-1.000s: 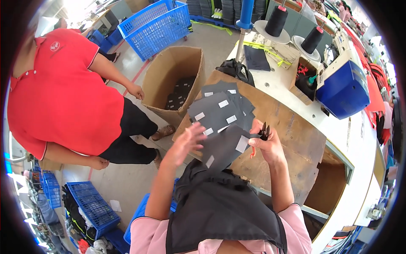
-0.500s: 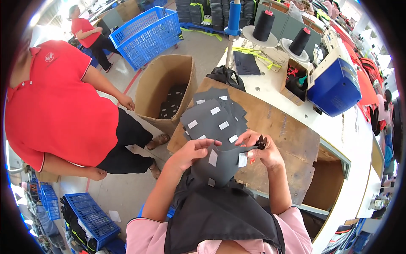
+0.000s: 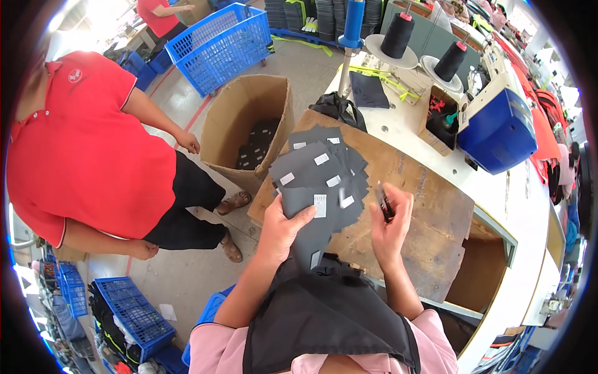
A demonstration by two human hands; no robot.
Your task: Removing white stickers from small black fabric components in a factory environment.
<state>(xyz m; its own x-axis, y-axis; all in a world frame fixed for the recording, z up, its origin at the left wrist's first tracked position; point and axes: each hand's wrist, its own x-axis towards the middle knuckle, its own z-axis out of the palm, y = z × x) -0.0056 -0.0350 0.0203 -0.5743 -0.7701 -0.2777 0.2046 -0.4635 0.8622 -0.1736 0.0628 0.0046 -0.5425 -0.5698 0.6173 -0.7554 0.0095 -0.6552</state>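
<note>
My left hand (image 3: 281,229) grips a dark grey fabric piece (image 3: 304,242) with small white labels, thumb on top beside one label. The piece hangs over the near edge of a pile of similar labelled grey pieces (image 3: 300,167), its lower end close to my black apron. To the right, my right hand (image 3: 396,225) is closed around small thread snips (image 3: 386,209), their tip pointing up and away from me. It is apart from the fabric, above the brown wooden board (image 3: 423,218) on which the pile lies.
A cardboard box (image 3: 243,96) with grey pieces inside stands beyond the board's left corner. At left a person in a red shirt (image 3: 99,162) stands close. The white sewing table (image 3: 405,134) at right carries black thread cones (image 3: 397,38) and a blue-and-white machine (image 3: 501,134).
My right hand has let go of the fabric piece and moved right with the snips. My left hand has shifted its hold, and the piece now hangs more to the left.
</note>
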